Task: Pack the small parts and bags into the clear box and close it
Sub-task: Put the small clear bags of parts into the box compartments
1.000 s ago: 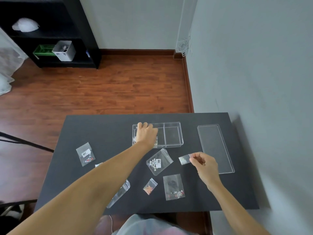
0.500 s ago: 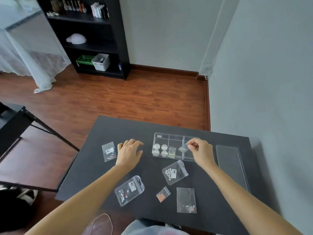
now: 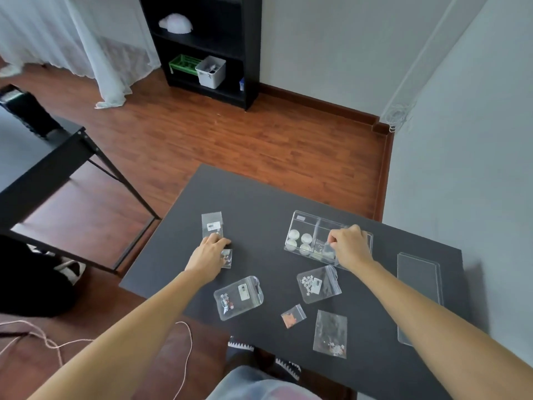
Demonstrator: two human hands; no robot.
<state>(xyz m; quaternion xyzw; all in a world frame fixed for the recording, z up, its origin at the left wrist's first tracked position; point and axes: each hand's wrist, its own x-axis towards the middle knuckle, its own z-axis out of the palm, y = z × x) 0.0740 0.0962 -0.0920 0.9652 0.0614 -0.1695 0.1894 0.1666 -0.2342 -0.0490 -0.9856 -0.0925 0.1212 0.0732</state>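
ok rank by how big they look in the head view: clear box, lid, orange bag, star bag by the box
1. clear box and lid: look alike, and the hand covers part of the box, so no ranking
2. star bag
3. orange bag

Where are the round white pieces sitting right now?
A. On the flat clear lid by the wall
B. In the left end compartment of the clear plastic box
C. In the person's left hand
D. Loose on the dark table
B: the round white pieces lie inside the left end compartment of the clear plastic box, away from the flat clear lid on the dark table.
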